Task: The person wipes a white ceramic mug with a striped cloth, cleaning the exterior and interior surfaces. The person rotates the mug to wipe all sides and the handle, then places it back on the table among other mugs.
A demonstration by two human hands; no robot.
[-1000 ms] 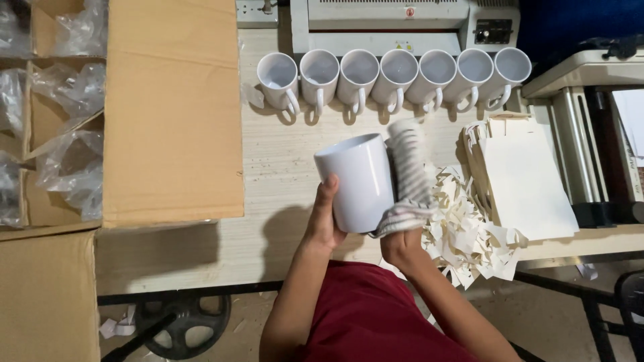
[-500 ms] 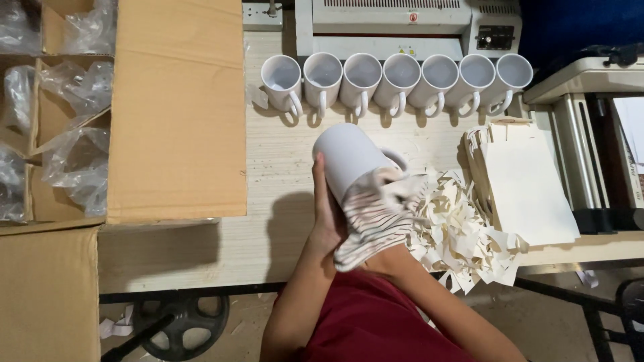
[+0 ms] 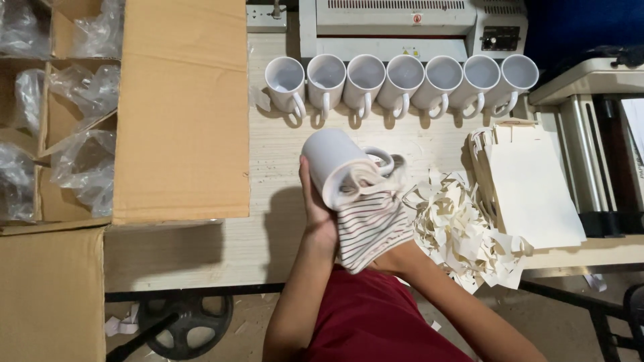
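Left hand [image 3: 316, 213] grips a white mug [image 3: 333, 164]; right hand [image 3: 376, 221], wrapped in a striped cloth [image 3: 371, 224], is pushed inside it. Cardboard box [image 3: 40, 121] compartments hold plastic bags [image 3: 84, 164].

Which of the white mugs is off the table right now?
The mug in the left hand, cloth-wiped; the seven-mug row stands on the table.

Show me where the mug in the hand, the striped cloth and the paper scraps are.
mug [image 3: 329, 157], head view, on its side wall.
striped cloth [image 3: 373, 224], head view, on its middle.
paper scraps [image 3: 456, 231], head view, on the pile's middle.
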